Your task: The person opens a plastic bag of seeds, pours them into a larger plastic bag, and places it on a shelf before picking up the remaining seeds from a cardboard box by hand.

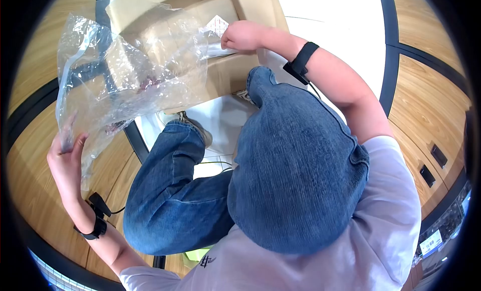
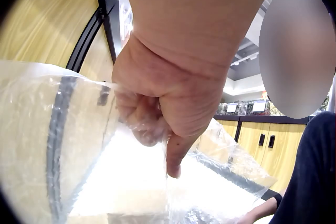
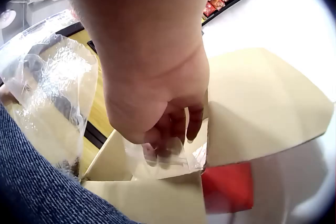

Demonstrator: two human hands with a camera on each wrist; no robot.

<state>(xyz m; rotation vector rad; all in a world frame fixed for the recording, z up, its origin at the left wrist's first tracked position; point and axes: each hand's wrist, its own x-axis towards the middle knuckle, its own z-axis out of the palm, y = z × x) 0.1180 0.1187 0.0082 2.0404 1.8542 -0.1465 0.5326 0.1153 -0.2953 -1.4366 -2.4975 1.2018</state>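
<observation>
A large clear plastic bag [image 1: 130,65] spreads over the left side of an open cardboard box [image 1: 225,73]. My left hand [image 1: 66,163] pinches the bag near its edge, thumb against fingers; the left wrist view shows the film [image 2: 60,124] hanging from this hand [image 2: 168,87]. Small dark-red bits [image 1: 148,83] show through the bag's lower part. Over the box's right side, my right hand [image 1: 245,35] has its fingers curled onto a clear plastic piece [image 3: 139,161], seen at its fingertips in the right wrist view. A white printed label [image 1: 217,25] shows just beyond that hand.
A cardboard flap [image 3: 262,108] stands out beside the right hand, with a red object [image 3: 228,187] below it. Bent knees in jeans [image 1: 295,161] stand close to the box. Wooden cabinets [image 1: 426,115] with dark handles line the sides, and a green item [image 1: 198,256] lies beneath the legs.
</observation>
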